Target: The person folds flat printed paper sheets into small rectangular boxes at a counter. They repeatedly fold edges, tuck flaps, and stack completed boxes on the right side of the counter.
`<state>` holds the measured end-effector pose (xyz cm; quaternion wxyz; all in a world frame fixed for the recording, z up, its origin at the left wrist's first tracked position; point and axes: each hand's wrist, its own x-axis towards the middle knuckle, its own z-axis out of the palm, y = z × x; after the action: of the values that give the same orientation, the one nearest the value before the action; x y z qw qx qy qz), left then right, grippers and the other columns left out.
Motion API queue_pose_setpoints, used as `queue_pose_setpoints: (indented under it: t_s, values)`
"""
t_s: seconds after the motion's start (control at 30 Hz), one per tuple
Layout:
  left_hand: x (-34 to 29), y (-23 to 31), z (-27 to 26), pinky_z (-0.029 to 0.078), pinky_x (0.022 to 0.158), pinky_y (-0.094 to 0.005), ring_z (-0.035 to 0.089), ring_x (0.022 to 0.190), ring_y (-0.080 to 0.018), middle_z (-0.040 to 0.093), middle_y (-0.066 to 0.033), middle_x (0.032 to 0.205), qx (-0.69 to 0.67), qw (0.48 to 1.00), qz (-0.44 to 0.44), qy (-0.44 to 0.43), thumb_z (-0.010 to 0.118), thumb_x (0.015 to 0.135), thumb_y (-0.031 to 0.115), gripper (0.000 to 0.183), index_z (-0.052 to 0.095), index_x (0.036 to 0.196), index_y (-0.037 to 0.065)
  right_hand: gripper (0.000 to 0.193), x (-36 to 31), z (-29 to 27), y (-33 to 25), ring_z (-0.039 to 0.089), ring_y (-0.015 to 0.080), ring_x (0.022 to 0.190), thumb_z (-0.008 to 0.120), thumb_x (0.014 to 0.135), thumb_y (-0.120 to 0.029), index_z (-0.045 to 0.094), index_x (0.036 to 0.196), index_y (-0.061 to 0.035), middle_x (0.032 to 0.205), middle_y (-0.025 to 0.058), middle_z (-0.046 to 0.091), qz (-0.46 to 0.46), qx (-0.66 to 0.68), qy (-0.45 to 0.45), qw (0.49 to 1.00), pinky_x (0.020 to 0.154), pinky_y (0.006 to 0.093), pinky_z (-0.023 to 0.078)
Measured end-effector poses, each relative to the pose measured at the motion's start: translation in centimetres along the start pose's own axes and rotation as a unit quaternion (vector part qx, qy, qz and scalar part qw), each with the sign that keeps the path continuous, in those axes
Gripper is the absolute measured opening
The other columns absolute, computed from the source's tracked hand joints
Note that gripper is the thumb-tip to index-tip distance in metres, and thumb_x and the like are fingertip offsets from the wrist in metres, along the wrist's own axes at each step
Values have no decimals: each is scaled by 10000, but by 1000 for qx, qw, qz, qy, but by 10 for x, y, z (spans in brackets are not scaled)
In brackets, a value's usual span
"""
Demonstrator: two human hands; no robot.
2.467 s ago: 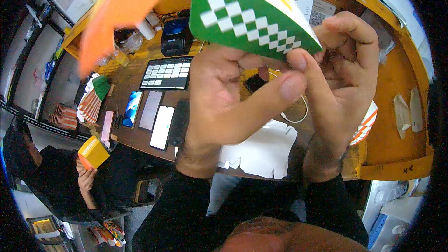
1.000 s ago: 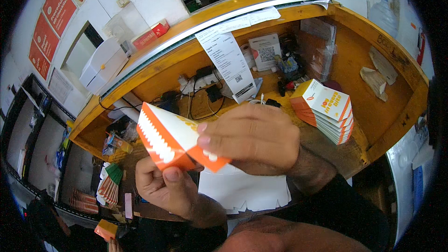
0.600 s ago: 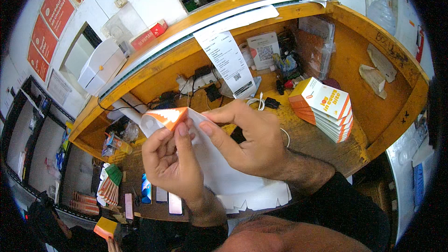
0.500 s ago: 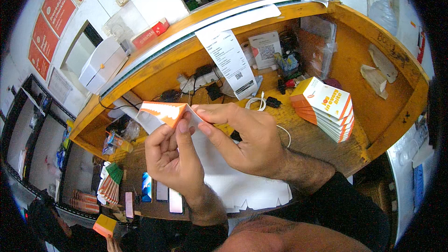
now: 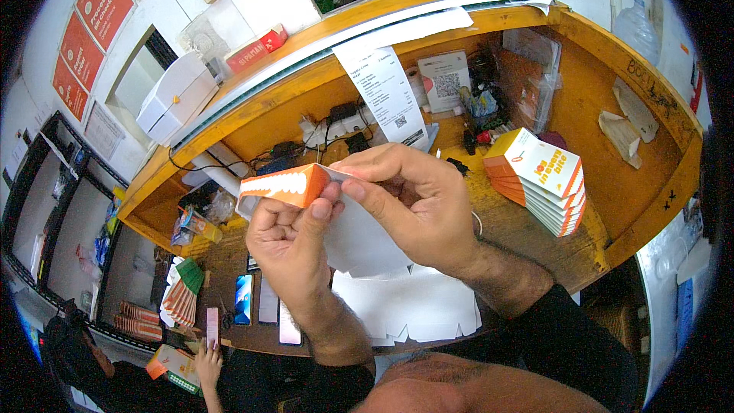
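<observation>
My left hand (image 5: 294,241) grips an orange-and-white food carton (image 5: 289,185) from below, thumb on its near side and fingers curled under it. My right hand (image 5: 420,206) pinches a white flap at the carton's right end between thumb and fingers. The carton is partly folded and held above the desk; its underside is mostly hidden. Beneath my hands lie flat white carton blanks (image 5: 405,306) with notched edges. Off to the right, a nested stack of folded cartons (image 5: 539,183) in orange, yellow and white leans on the wooden desk.
A long receipt (image 5: 384,95) hangs from the glass-edged ledge. Several phones, including a blue-screened phone (image 5: 243,300), lie at the left. Another stack of cartons (image 5: 182,298) stands beyond them. At lower left a co-worker's hand (image 5: 207,367) reaches to a pink-screened phone (image 5: 212,327).
The carton in my hands has tilted flatter and shifted slightly right, my right fingers still on its flap. The co-worker's carton is lower, and a hand now touches a phone.
</observation>
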<state>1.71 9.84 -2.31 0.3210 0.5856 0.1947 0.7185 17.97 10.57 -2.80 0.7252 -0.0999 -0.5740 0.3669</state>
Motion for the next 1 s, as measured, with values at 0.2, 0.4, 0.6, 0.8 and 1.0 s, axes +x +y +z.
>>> queue_pose_setpoints:
  t_s: [0.2,0.4,0.6,0.8,1.0]
  values:
    - [-4,5,6,662,921,-359,783,1048,-216,782,-190,1202,-1,1000,-5,-5,808,1016,93,353,671,1292,-81,180,5,-10,-7,752,239,1166,734,1038,11,732,1216,28,1245,203,768,-82,-125,-62,987,1008,362,605]
    - [-3,3,0,644,947,-376,773,1074,-222,785,-196,1212,38,999,27,-9,815,1008,77,334,689,1273,-83,175,15,-16,-14,764,281,1153,782,1002,-30,779,1171,13,1225,186,794,-162,-214,-92,959,1020,410,599]
    - [-4,0,0,641,936,-370,771,1085,-220,788,-199,1230,71,997,14,-3,828,992,64,325,698,1256,-75,168,11,-16,-9,730,252,1204,777,1009,-26,784,1175,-1,1264,183,754,-76,-127,-84,985,1015,387,591]
    - [-2,-6,3,636,913,-346,773,1047,-210,790,-178,1210,46,999,6,-6,837,987,73,357,700,1280,-79,101,10,-17,-6,709,227,1191,764,1019,-22,772,1119,-8,1238,182,735,-48,-78,-71,993,1043,367,553]
    - [-4,2,7,622,873,-315,750,952,-160,792,-132,1134,72,997,5,9,858,973,84,344,726,1248,-77,99,14,-19,-13,698,240,1168,800,999,-63,761,1083,-25,1223,162,721,-91,-167,-104,976,1052,387,534]
